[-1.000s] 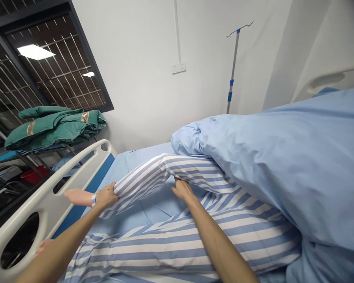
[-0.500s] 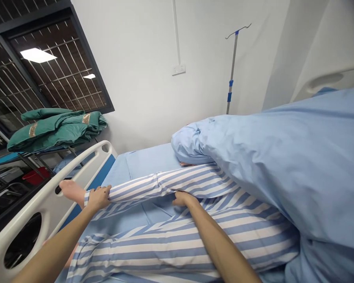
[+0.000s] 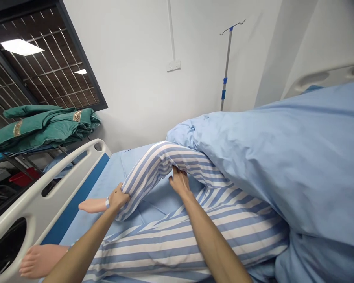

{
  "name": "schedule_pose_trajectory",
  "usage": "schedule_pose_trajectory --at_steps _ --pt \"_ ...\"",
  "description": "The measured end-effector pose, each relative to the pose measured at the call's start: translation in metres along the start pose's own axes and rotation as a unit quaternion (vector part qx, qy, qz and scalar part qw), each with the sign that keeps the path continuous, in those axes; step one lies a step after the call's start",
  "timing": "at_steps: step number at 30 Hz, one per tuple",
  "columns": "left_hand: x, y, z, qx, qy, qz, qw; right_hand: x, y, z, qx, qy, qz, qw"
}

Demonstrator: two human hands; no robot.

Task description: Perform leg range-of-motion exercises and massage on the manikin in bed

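Striped leg (image 3: 144, 179) is gripped at 8 o'clock by left hand (image 3: 118, 197). Knee (image 3: 165, 150) is propped by right hand (image 3: 180, 182), grip indeterminable.

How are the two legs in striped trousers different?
The far leg in blue-and-white striped cloth bends, knee up; the near leg in matching stripes lies nearly straight. The left hand grips the far leg low down, the right hand is under its knee; neither hand holds the near leg. Both end in bare feet.
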State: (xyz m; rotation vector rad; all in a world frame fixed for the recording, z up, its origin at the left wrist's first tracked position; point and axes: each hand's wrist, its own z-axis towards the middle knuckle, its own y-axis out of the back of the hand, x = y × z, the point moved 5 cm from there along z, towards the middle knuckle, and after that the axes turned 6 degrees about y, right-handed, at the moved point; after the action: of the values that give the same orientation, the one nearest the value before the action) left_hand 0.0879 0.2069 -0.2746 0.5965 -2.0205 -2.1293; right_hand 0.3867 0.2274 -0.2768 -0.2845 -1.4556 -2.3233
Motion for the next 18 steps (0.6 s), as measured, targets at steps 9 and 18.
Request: schedule_pose_trajectory --at_steps 9,18 --pt "-0.043 -0.050 -0.019 0.007 0.030 -0.095 0.995 -0.009 0.008 0.004 -0.081 -0.013 0.017 0.996" --pt "-0.019 -0.022 0.000 0.009 -0.065 -0.032 0.997 -0.009 0.001 0.002 -0.053 -0.017 0.003 0.998"
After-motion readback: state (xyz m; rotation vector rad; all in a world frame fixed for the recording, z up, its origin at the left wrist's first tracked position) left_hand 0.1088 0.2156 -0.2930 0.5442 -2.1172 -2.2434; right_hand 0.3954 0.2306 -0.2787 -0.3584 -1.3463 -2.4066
